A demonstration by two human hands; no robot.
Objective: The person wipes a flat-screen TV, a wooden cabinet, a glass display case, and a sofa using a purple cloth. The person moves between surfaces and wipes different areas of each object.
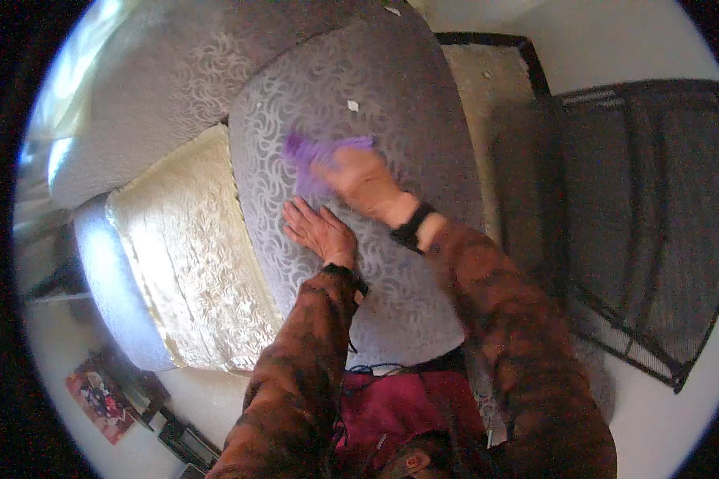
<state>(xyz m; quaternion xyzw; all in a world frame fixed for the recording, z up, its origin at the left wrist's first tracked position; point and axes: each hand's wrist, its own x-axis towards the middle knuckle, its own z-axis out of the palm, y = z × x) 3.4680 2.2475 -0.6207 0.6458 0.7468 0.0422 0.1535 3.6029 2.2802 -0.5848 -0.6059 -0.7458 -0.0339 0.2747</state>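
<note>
In the head view, a grey sofa cushion (407, 281) with a swirl pattern lies before me. My right hand (362, 179), blurred, is closed on a purple cloth (311, 158) against its upper surface. The cloth's edges spread out beyond my fingers. Just below the cloth, my left hand (323, 230) rests palm down on the same cushion, fingers apart and holding nothing. A small white scrap (353, 106) lies above the cloth on the fabric.
A cream quilted cover (198, 251) lies across the sofa section at left. Another patterned grey cushion (156, 90) stands at upper left. Close on the right is a dark mesh chair (599, 197). A picture (102, 395) and dark objects appear at lower left.
</note>
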